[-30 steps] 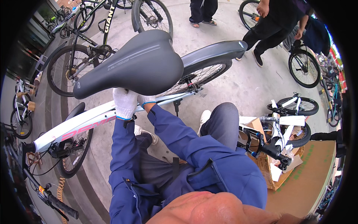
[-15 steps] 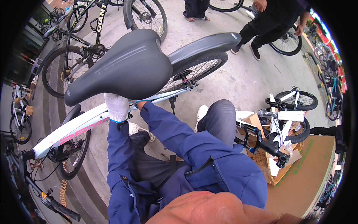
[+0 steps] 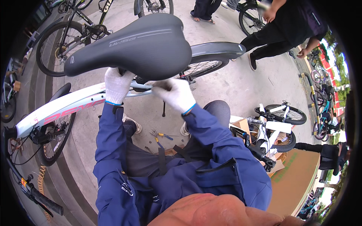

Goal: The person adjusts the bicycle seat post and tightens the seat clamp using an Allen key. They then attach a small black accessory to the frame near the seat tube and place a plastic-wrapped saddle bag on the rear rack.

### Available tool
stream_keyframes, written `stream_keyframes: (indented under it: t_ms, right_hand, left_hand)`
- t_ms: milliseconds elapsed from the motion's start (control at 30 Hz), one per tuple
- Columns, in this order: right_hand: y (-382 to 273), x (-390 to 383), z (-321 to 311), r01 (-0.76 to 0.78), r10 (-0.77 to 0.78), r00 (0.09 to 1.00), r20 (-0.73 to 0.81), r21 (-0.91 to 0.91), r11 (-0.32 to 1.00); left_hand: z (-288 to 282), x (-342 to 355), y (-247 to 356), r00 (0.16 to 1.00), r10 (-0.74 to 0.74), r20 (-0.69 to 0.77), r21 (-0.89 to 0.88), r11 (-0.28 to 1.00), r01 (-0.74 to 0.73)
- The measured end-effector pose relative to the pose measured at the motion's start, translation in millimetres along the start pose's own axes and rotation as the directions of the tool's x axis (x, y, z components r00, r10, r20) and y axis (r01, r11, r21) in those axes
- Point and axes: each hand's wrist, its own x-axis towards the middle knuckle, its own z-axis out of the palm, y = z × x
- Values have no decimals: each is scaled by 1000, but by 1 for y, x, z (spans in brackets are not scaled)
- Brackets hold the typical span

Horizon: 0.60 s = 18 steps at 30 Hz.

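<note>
A black bicycle saddle (image 3: 132, 49) sits above a white bike frame (image 3: 71, 103) with pink lettering. My left hand (image 3: 117, 86), in a white knitted glove, is closed around the seat post just under the saddle. The post itself is mostly hidden by the glove and saddle. To its right, my gloved right hand (image 3: 175, 94) is in front of the rear part of the frame, below the saddle's back end. Its fingers are bent together toward the frame; the tips are slightly blurred, and anything between them is hidden.
Pliers (image 3: 165, 136) and small parts lie on the ground between my feet. A white bike (image 3: 277, 132) with packing lies by a large cardboard box (image 3: 298, 169) at right. Black bikes (image 3: 81, 30) stand far left beside steps. A person (image 3: 279, 35) walks at far right.
My right hand has come out from behind the frame under the saddle and moved right. The left hand stays at the seat post. The view has shifted, and the pliers now show.
</note>
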Motion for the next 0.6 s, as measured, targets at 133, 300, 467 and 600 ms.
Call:
stream_keyframes:
  t_ms: [133, 300, 467, 600]
  right_hand:
    - [-3, 78, -139, 382, -492, 864, 109, -778, 499]
    - [23, 108, -162, 382, 73, 897, 437, -846, 372]
    - [26, 100, -157, 407, -70, 910, 409, -846, 344]
    - [16, 119, -166, 424, 45, 874, 483, -806, 414]
  left_hand:
    - [-2, 1, 6, 999, 52, -6, 44, 998, -52]
    - [-5, 2, 10, 992, 127, -12, 80, 989, -126]
    - [-8, 4, 11, 990, 140, 8, 41, 989, -140]
    - [-36, 3, 1, 980, 91, 178, 16, 995, -95]
